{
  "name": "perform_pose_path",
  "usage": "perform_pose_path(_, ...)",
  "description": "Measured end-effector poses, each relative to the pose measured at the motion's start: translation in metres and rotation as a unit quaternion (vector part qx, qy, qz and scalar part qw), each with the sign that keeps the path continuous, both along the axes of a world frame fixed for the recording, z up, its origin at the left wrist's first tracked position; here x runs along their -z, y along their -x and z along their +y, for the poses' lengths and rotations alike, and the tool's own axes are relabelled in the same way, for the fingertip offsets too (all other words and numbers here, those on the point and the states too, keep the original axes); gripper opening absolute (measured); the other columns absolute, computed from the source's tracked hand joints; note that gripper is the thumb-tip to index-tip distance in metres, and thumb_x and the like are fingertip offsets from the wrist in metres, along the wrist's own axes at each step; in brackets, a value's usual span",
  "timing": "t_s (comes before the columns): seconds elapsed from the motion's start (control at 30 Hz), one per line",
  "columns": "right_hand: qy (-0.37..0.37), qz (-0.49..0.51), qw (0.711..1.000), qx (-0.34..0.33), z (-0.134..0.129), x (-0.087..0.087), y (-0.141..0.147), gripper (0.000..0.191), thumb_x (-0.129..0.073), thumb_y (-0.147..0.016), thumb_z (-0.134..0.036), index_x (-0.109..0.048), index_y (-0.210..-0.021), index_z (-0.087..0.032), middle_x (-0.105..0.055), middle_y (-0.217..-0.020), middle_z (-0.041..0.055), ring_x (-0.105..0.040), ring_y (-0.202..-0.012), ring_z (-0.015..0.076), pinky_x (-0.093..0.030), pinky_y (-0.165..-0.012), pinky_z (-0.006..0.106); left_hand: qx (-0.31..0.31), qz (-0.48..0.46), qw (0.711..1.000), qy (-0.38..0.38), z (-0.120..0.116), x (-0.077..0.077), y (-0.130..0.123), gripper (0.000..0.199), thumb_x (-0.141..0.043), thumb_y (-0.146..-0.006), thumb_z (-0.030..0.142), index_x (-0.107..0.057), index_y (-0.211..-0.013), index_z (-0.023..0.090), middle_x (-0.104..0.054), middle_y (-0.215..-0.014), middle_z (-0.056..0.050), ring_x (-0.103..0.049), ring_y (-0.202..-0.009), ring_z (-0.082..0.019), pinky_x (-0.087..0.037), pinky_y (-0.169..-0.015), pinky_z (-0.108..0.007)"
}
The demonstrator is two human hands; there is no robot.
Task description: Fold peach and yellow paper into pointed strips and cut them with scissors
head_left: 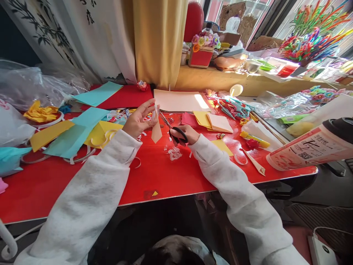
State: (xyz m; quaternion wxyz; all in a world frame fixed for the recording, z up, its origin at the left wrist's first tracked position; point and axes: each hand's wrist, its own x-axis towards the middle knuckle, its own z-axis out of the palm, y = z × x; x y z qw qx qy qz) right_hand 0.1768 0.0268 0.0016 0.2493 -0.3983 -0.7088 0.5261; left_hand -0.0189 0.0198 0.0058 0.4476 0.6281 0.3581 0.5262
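My left hand (141, 119) is closed on a narrow folded piece of peach paper (157, 133), which hangs down from the fingers with its pointed end low. My right hand (187, 134) grips a pair of scissors (179, 135) by their black handles. The metal blades point up and left, close beside the paper; I cannot tell whether they touch it. Under the hands, white paper scraps (174, 152) lie on the red table (160, 176). Just past the right hand are folded peach, yellow and red papers (220, 122).
Turquoise and yellow sheets (79, 132) cover the table's left side. A large peach sheet (180, 101) lies at the back. To the right are a yellow glue tube (255, 140), a folded paper cone (255, 163) and a tilted paper cup (306, 149). The table's front edge runs below my forearms.
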Motion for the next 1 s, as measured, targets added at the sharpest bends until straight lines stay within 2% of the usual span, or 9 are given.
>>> perform_pose_path(0.17, 0.017, 0.041, 0.999, -0.019, -0.001, 0.006, 0.005, 0.057, -0.051, -0.062, -0.07, -0.048, -0.055, -0.014, -0.054, -0.045, -0.0007, -0.036, -0.029, 0.0035, -0.025, -0.031, 0.02, 0.016, -0.005, 1.0, -0.01, 0.0, 0.003, -0.005, 0.072, -0.066, -0.068, 0.025, -0.033, -0.132, 0.027, -0.039, -0.137, -0.008, -0.037, -0.124, -0.029, -0.051, -0.085, -0.036)
perform_pose_path(0.33, 0.035, 0.059, 0.997, -0.02, 0.0, 0.012, 0.007, 0.058, -0.049, -0.062, -0.072, -0.047, -0.056, -0.014, -0.053, -0.043, -0.0012, -0.034, -0.028, 0.0034, -0.022, -0.03, 0.02, 0.007, 0.006, 1.0, -0.009, -0.003, 0.006, -0.013, 0.072, -0.066, -0.068, 0.029, -0.033, -0.132, 0.027, -0.036, -0.139, -0.008, -0.037, -0.123, -0.031, -0.052, -0.083, -0.036)
perform_pose_path(0.5, 0.023, 0.035, 0.999, -0.009, 0.001, 0.016, 0.009, 0.059, -0.049, -0.062, -0.072, -0.049, -0.054, -0.014, -0.052, -0.042, -0.0001, -0.036, -0.031, 0.0038, -0.022, -0.032, 0.02, 0.004, 0.023, 0.999, -0.026, -0.005, 0.009, -0.018, 0.071, -0.068, -0.067, 0.029, -0.036, -0.13, 0.026, -0.033, -0.141, -0.008, -0.019, -0.133, -0.031, -0.051, -0.083, -0.036)
perform_pose_path(0.7, 0.034, 0.038, 0.999, 0.001, -0.002, 0.017, 0.012, 0.059, -0.048, -0.061, -0.073, -0.049, -0.054, -0.015, -0.049, -0.039, -0.0016, -0.034, -0.032, 0.0039, -0.021, -0.034, 0.021, -0.005, 0.03, 0.999, -0.029, -0.007, 0.011, -0.021, 0.067, -0.067, -0.068, 0.03, -0.038, -0.128, 0.026, -0.029, -0.143, -0.006, -0.014, -0.134, -0.029, -0.044, -0.094, -0.038)
perform_pose_path(0.9, 0.051, 0.064, 0.996, 0.017, -0.003, 0.02, 0.014, 0.057, -0.052, -0.059, -0.071, -0.05, -0.052, -0.015, -0.047, -0.038, -0.0017, -0.041, -0.035, 0.006, -0.027, -0.037, 0.021, -0.006, 0.028, 0.999, -0.042, -0.008, 0.013, -0.023, 0.069, -0.065, -0.07, 0.028, -0.035, -0.132, 0.023, -0.026, -0.144, -0.007, -0.014, -0.135, -0.026, -0.04, -0.099, -0.037)
perform_pose_path(1.0, 0.05, 0.069, 0.996, 0.024, -0.002, 0.023, 0.015, 0.057, -0.053, -0.059, -0.071, -0.05, -0.05, -0.014, -0.047, -0.038, -0.0013, -0.042, -0.035, 0.0064, -0.028, -0.037, 0.021, -0.006, 0.033, 0.999, -0.039, -0.008, 0.013, -0.022, 0.071, -0.065, -0.07, 0.029, -0.032, -0.133, 0.025, -0.026, -0.144, -0.006, -0.013, -0.135, -0.027, -0.041, -0.098, -0.038)
